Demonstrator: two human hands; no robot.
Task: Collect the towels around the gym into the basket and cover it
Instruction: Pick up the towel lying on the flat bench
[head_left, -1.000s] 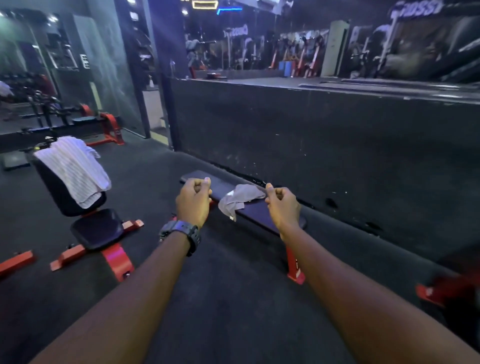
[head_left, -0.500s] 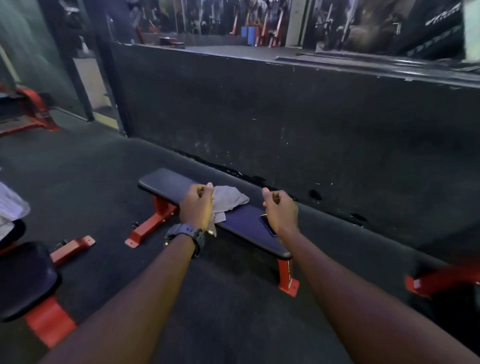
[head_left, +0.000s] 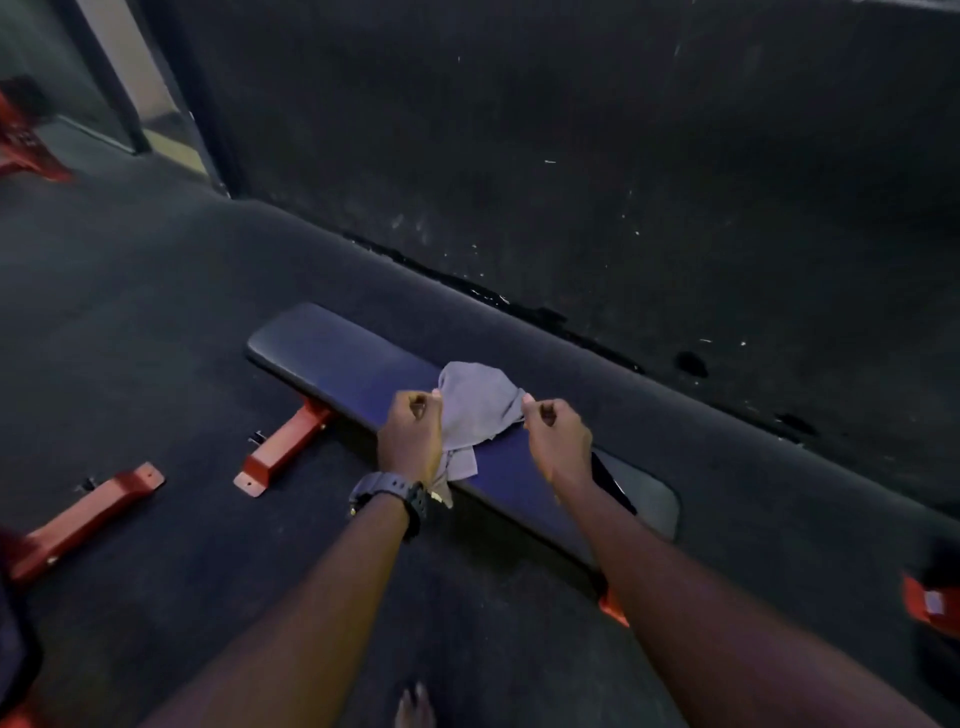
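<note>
A: Where is the gray towel (head_left: 478, 410)?
B: On the dark bench (head_left: 337, 358), a bit past its middle, one corner hanging over the near edge.
A: And the hands?
B: The left hand (head_left: 410, 434) and right hand (head_left: 558, 439) are both curled into fists, one on each side of it. I can't tell if they pinch it.

The towel (head_left: 478, 410) lies on the bench (head_left: 337, 358), seemingly beside a wall (head_left: 571, 156).

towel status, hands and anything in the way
Left hand and right hand curled, beside the towel on the bench. Grip unclear. Phone beside it.
</note>
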